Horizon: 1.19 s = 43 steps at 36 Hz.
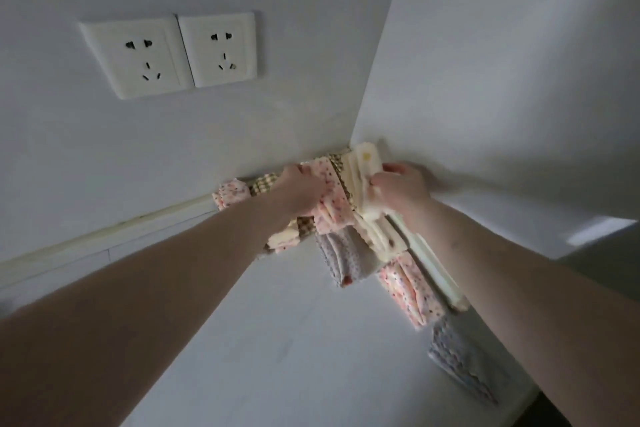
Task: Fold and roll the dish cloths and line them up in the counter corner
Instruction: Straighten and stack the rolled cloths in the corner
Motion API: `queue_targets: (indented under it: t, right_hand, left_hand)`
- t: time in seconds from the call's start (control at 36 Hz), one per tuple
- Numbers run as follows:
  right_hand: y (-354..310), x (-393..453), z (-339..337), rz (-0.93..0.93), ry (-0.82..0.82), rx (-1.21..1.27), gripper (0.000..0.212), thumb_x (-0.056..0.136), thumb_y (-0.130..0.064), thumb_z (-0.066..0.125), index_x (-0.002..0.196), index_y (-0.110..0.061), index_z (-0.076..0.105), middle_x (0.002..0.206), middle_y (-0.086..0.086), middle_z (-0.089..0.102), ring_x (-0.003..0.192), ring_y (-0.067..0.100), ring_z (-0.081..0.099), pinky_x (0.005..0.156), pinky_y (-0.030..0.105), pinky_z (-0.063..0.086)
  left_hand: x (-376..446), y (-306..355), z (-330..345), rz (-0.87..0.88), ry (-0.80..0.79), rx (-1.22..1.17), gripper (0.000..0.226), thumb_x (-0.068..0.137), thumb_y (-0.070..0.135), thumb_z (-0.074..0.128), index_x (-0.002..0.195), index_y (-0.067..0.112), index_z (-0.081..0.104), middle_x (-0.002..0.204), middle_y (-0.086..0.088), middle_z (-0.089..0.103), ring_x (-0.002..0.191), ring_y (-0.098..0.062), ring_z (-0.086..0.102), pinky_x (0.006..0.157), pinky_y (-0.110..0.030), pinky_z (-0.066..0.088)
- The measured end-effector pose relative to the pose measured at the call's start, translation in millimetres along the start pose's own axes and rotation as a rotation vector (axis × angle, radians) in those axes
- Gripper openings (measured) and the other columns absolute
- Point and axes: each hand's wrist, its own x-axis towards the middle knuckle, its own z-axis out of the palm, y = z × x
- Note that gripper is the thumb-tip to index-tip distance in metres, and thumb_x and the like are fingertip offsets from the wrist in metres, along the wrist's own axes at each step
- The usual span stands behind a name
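Both hands on rolled dish cloths, jammed into the counter [284, 340] corner.

Left hand [301, 189] curled over a pink speckled cloth [329, 198]; right hand [401, 187] gripped a cream cloth [363, 170] w/ its fingers round it, prob. a pinch, blur hid the tips. Btwn them sat a checked cloth [337, 166]. Below the hands lay a grey cloth [343, 253] & more pink and cream rolls, packed touching. Two wall sockets [173, 52] up-left of the left hand.

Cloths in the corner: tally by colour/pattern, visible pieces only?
Pink dotted cloths: 3
Grey cloths: 2
Cream cloths: 2
Checked cloths: 2
Total: 9 visible pieces; hands cover some, so a few may be one cloth.
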Motion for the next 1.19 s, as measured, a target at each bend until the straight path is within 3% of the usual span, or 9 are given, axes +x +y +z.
queue_targets:
  t: [0.08,0.17,0.22,0.36,0.47,0.69,1.06,1.11,1.19]
  right_hand:
    - [-18.0,21.9,15.8,-0.087,0.018,-0.041,0.045,0.092,-0.004,0.063,0.137,-0.007,0.060,0.126,0.011,0.065,0.095,0.022,0.061,0.078,0.013,0.051]
    - [-25.8,39.3,28.1,-0.170,0.027,-0.143,0.049,0.090,-0.012,0.062,0.139,-0.016,0.058,0.131,0.003,0.064,0.115,0.023,0.062,0.100,0.029,0.049]
    - [-23.1,47.5,31.1,-0.243,0.013,-0.244,0.050,0.091,-0.014,0.061,0.141,-0.018,0.057,0.134,0.001,0.065,0.120,0.021,0.062,0.102,0.026,0.047]
    - [3.6,57.0,30.7,-0.380,-0.064,-0.636,0.043,0.099,-0.011,0.052,0.142,-0.014,0.057,0.139,0.008,0.062,0.126,0.026,0.059,0.102,0.025,0.043]
    - [26.9,60.1,32.6,-0.382,-0.127,-0.763,0.046,0.098,-0.005,0.047,0.141,-0.015,0.058,0.142,0.010,0.059,0.128,0.029,0.057,0.106,0.030,0.043]
    - [35.2,57.5,27.2,-0.493,-0.041,-0.719,0.040,0.102,-0.010,0.044,0.138,-0.013,0.060,0.149,0.006,0.051,0.143,0.020,0.039,0.115,0.027,0.030]
    - [110.4,-42.6,-44.7,-0.403,-0.003,-0.563,0.036,0.095,-0.016,0.065,0.129,-0.026,0.061,0.131,-0.010,0.061,0.117,0.003,0.056,0.098,0.020,0.048]
    - [125.1,-56.6,-56.3,-0.354,0.000,-0.580,0.029,0.095,-0.017,0.065,0.123,-0.022,0.066,0.121,-0.007,0.067,0.105,0.003,0.059,0.088,0.011,0.044]
    - [139.4,-70.2,-66.7,-0.273,0.057,-0.586,0.029,0.097,-0.010,0.058,0.124,-0.012,0.067,0.118,0.002,0.071,0.110,0.019,0.066,0.092,0.020,0.044]
  left_hand:
    - [14.4,16.8,-0.6,-0.019,0.055,-0.025,0.068,0.085,0.033,0.067,0.141,0.004,0.041,0.129,-0.021,0.057,0.116,-0.036,0.062,0.099,-0.049,0.055]
    - [34.9,20.1,-0.1,-0.040,0.099,0.004,0.054,0.100,0.026,0.054,0.145,0.007,0.032,0.123,-0.015,0.056,0.113,-0.032,0.063,0.092,-0.042,0.056]
    - [45.5,22.1,0.3,-0.038,0.118,0.031,0.053,0.100,0.025,0.051,0.146,0.006,0.032,0.128,-0.018,0.055,0.116,-0.034,0.062,0.089,-0.040,0.054]
    - [54.1,17.0,8.9,-0.052,0.163,0.453,0.077,0.100,0.029,0.056,0.156,0.002,0.011,0.155,-0.023,0.030,0.139,-0.040,0.040,0.115,-0.045,0.038]
    - [47.0,-2.5,21.3,0.171,0.262,0.715,0.066,0.096,0.019,0.059,0.151,0.018,0.022,0.151,-0.010,0.025,0.133,-0.037,0.040,0.106,-0.043,0.040]
    - [45.1,-8.5,22.2,0.279,0.280,0.762,0.034,0.103,0.025,0.036,0.127,0.017,0.060,0.135,-0.008,0.054,0.125,-0.033,0.049,0.105,-0.045,0.044]
    - [-53.5,-40.0,35.3,0.504,0.183,0.642,0.029,0.097,0.025,0.055,0.125,0.032,0.059,0.134,0.013,0.052,0.128,-0.009,0.040,0.111,-0.029,0.031]
    - [-68.0,-52.6,47.2,0.423,0.144,0.563,0.029,0.094,0.029,0.059,0.123,0.031,0.057,0.132,0.012,0.053,0.123,-0.008,0.043,0.103,-0.026,0.036]
    - [-74.8,-67.5,63.9,0.125,0.068,0.418,0.046,0.091,0.039,0.063,0.132,0.026,0.047,0.134,0.007,0.049,0.123,-0.015,0.045,0.103,-0.032,0.040]
